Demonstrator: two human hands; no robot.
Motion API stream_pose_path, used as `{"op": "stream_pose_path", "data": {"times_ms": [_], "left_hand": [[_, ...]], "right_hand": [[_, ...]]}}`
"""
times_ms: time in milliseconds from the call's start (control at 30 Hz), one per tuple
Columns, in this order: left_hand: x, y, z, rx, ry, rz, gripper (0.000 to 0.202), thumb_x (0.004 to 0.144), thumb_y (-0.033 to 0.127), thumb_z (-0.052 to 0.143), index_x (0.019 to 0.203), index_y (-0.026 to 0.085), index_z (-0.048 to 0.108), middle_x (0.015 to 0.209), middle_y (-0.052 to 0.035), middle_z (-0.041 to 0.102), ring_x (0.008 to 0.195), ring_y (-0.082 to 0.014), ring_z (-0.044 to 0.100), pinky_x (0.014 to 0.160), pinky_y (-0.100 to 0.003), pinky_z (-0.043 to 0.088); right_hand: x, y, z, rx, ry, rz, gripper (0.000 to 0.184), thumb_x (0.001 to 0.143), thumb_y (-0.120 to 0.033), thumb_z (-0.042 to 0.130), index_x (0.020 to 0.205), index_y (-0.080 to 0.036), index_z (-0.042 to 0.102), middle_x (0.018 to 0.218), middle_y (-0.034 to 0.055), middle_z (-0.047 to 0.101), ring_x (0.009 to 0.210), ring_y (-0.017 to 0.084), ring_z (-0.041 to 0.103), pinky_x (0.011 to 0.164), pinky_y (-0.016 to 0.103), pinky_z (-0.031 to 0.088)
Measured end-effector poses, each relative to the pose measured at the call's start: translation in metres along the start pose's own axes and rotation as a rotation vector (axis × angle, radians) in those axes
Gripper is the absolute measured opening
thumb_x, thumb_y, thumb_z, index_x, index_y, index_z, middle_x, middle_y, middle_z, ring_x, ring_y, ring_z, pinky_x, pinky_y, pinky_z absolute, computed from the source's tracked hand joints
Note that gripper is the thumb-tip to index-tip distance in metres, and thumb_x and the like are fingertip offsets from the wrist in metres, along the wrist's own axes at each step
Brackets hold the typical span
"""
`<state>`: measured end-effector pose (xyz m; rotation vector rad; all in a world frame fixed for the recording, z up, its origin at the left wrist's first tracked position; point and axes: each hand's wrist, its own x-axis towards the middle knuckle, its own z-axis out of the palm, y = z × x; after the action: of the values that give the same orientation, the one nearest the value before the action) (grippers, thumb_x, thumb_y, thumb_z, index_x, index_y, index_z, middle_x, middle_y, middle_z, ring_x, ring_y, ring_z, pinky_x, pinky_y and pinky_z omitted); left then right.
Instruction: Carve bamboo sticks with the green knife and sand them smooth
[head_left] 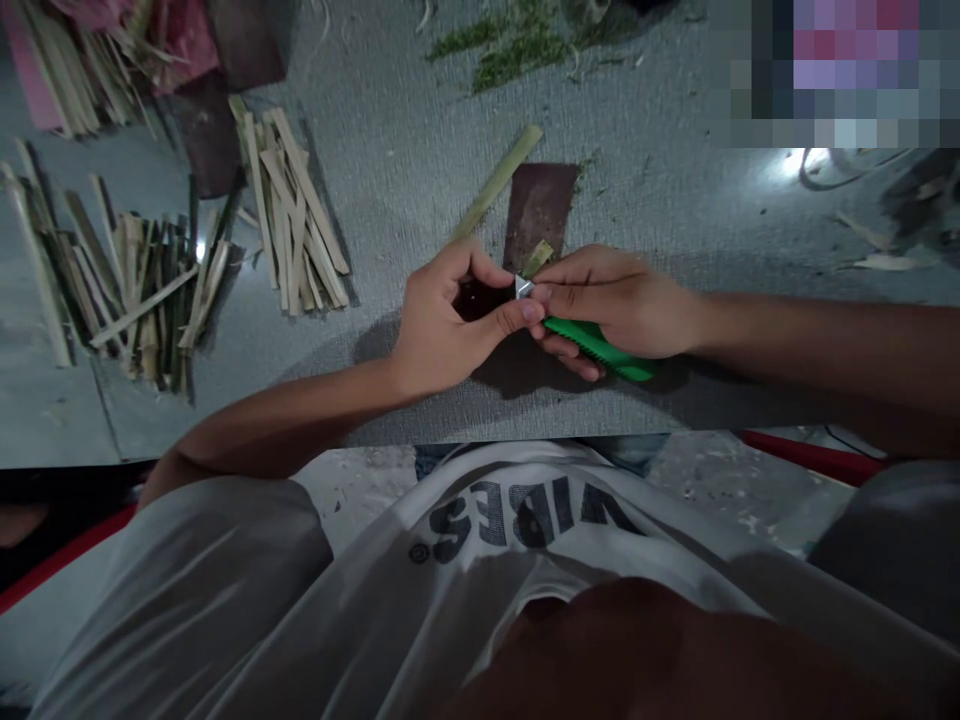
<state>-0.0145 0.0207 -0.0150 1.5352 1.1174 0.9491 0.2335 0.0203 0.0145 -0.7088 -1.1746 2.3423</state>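
Green plastic-handled utility knife (600, 345) gripped in the right hand (622, 300), fingers wrapped tight round the handle, forefinger stretched along the top toward the short silver blade (523, 287). Left hand (442, 325) curled up right against it, thumb tip pressed at the blade, other fingers folded over a dark gap, contents impossible to make out. Small pale-green bamboo piece (537, 258) poking up just behind the blade, between the two hands; pinched or only resting there, hard to tell.

All of it low over the grey textured tabletop (675, 200), just in front of a dark brown rectangular pad (540, 200). Long pale-green bamboo strip (499, 180) lying slantwise just beside the pad's left edge, lower end running toward the left hand.

Well off to the left: a fanned pile of pale split bamboo slats (292, 210) and a messier heap of darker green-and-tan slats (142, 290). Loose green shavings (517, 50) up at the far side.

Sketchy bit, imo: bare thumb parked right in the blade's path. One skid off slick bamboo skin, or too hard a push, and straight into the thumb pad. Dim light not helping, nor such a tiny piece with no room to hold further back. Crooked split also likely with a wandering blade angle.
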Motion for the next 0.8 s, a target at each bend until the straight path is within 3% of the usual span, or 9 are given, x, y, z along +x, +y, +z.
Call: {"op": "stream_pose_path", "data": {"times_ms": [100, 233, 433, 567, 700, 800], "left_hand": [[-0.001, 0.002, 0.001, -0.043, -0.004, 0.019, 0.063, 0.093, 0.070, 0.118, 0.096, 0.030, 0.069, 0.086, 0.0020, 0.075, 0.077, -0.0184, 0.070, 0.069, -0.038, 0.055], [-0.004, 0.002, 0.002, -0.057, 0.006, 0.016, 0.065, 0.088, 0.073, 0.120, 0.095, 0.030, 0.072, 0.084, 0.0024, 0.076, 0.074, -0.0175, 0.068, 0.068, -0.038, 0.054], [0.000, -0.003, 0.000, -0.075, 0.024, -0.001, 0.068, 0.086, 0.073, 0.122, 0.094, 0.027, 0.071, 0.085, 0.0022, 0.079, 0.075, -0.0169, 0.072, 0.067, -0.034, 0.059], [0.002, -0.008, -0.002, -0.099, 0.021, 0.018, 0.061, 0.095, 0.067, 0.118, 0.094, 0.026, 0.073, 0.083, 0.0024, 0.077, 0.072, -0.0146, 0.071, 0.064, -0.030, 0.059], [0.001, -0.006, 0.000, -0.236, -0.067, -0.012, 0.041, 0.110, 0.054, 0.105, 0.113, 0.025, 0.078, 0.092, 0.0016, 0.079, 0.072, -0.0132, 0.074, 0.056, -0.025, 0.056], [0.001, 0.003, 0.001, -0.326, -0.117, -0.099, 0.037, 0.106, 0.043, 0.102, 0.124, 0.024, 0.075, 0.110, -0.0010, 0.083, 0.074, -0.0123, 0.078, 0.048, -0.022, 0.052]], "right_hand": [[0.002, -0.004, -0.009, 0.062, -0.090, 0.070, 0.054, 0.128, -0.062, 0.088, 0.097, -0.022, 0.069, 0.072, -0.0035, 0.065, 0.046, 0.015, 0.065, 0.039, 0.023, 0.051], [0.003, 0.000, -0.013, 0.101, -0.137, 0.049, 0.053, 0.130, -0.062, 0.085, 0.099, -0.021, 0.071, 0.073, -0.0036, 0.066, 0.046, 0.015, 0.065, 0.039, 0.023, 0.051], [0.002, 0.002, 0.000, 0.057, -0.003, 0.000, 0.053, 0.126, -0.061, 0.092, 0.099, -0.020, 0.072, 0.071, -0.0052, 0.065, 0.047, 0.014, 0.066, 0.043, 0.022, 0.052], [0.003, 0.003, 0.004, 0.011, 0.116, -0.088, 0.054, 0.124, -0.062, 0.096, 0.099, -0.021, 0.071, 0.070, -0.0046, 0.066, 0.049, 0.013, 0.066, 0.044, 0.022, 0.052], [0.006, 0.007, -0.003, 0.034, 0.113, -0.145, 0.054, 0.125, -0.064, 0.093, 0.101, -0.020, 0.071, 0.071, -0.0042, 0.068, 0.048, 0.015, 0.067, 0.043, 0.023, 0.054], [0.006, 0.008, -0.008, 0.021, 0.123, -0.200, 0.051, 0.128, -0.061, 0.089, 0.103, -0.020, 0.072, 0.071, -0.0043, 0.069, 0.049, 0.014, 0.068, 0.043, 0.022, 0.053]]}}
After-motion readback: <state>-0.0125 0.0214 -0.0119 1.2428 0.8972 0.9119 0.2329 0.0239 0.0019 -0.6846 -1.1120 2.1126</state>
